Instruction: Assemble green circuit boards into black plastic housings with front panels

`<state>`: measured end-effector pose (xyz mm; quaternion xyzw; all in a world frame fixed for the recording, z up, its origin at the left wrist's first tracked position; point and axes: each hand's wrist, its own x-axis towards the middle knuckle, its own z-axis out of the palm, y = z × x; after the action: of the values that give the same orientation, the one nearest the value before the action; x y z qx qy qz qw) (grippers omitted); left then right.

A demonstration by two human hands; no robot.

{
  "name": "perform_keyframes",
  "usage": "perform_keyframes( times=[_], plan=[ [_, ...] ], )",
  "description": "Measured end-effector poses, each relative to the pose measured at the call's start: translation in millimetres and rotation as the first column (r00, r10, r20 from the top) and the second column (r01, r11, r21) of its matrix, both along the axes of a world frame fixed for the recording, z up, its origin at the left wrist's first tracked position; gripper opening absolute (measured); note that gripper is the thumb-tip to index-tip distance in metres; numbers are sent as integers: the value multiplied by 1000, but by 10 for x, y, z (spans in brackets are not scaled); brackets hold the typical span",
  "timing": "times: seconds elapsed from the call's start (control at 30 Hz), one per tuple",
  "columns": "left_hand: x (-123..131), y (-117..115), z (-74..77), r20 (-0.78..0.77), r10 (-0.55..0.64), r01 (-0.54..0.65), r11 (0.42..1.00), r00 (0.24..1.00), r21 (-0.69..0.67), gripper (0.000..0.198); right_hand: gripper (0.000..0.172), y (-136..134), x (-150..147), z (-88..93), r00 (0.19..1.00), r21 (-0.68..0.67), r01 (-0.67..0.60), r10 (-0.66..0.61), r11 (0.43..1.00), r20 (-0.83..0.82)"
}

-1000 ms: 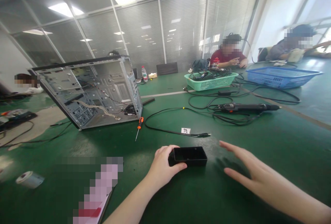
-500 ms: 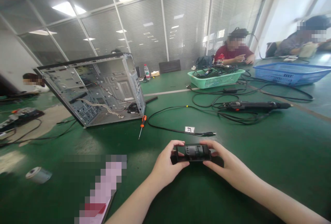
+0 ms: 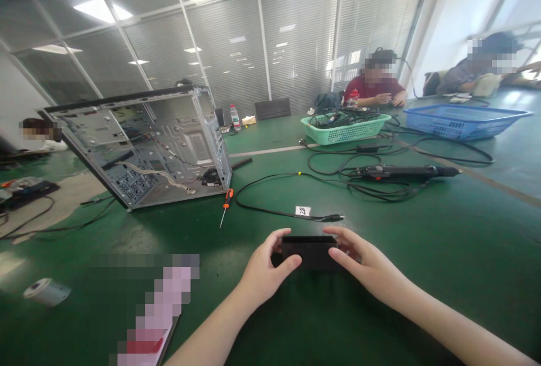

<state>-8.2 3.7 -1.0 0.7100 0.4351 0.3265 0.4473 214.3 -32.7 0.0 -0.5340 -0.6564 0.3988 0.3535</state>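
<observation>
A small black box-shaped part point(image 3: 313, 254) is between my hands above the green table, a plain dark face toward me. Its exact kind does not show. My left hand point(image 3: 270, 259) closes on its left end, thumb on the near face. At the right end my right hand point(image 3: 357, 253) grips it the same way. Beyond the hands a black cable's plug point(image 3: 333, 218) lies by a white number label point(image 3: 303, 211). To the left, an orange-handled screwdriver point(image 3: 227, 200) rests beside an open metal computer case point(image 3: 169, 146).
Behind stand a green basket point(image 3: 350, 135) full of cables and a blue basket point(image 3: 460, 129). A black electric screwdriver point(image 3: 409, 172) lies right, its cord looping. At left are a metal cylinder point(image 3: 47, 291) and a blurred pink item point(image 3: 169, 293). Other people sit at the far side.
The black part has been tipped in my hands: its detailed, hollow-looking side faced me before, and now a plain dark face does. The whole view has shifted slightly.
</observation>
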Motion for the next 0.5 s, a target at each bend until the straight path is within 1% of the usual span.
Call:
perform_keyframes(
  times=[0.07, 0.13, 0.2, 0.27, 0.33, 0.4, 0.43, 0.5],
  plan=[
    [-9, 0, -1, -16, 2, -2, 1000, 1000, -22, 47, 59, 13, -16, -6, 996, -61, -34, 29, 998, -86],
    [-16, -8, 22, -33, 5, -7, 999, 999, -41, 42, 67, 30, -33, -17, 992, -136, -47, 30, 990, -121],
    [-18, -19, 52, -68, 9, -11, 999, 998, -31, 45, 75, 52, -43, -34, 990, -219, -18, -13, 975, -140],
    [-16, -23, 69, -118, 37, -36, 999, 992, 6, 50, 78, 74, -43, -49, 976, -311, -21, -47, 950, -211],
    [-15, -15, 65, -140, 17, -14, 1000, 990, 23, 56, 72, 89, -33, -49, 953, -370, -53, -64, 928, -295],
    [-15, -1, 48, -131, -45, 48, 999, 990, 19, 61, 60, 92, -15, -19, 916, -434, -70, -115, 898, -385],
    [-15, 6, 38, -126, -68, 71, 997, 990, 19, 62, 53, 91, 0, 8, 889, -480, -71, -163, 874, -428],
    [-17, 16, 26, -137, -72, 76, 997, 988, 22, 61, 42, 80, 54, 74, 822, -585, -81, -278, 807, -497]
  ],
)
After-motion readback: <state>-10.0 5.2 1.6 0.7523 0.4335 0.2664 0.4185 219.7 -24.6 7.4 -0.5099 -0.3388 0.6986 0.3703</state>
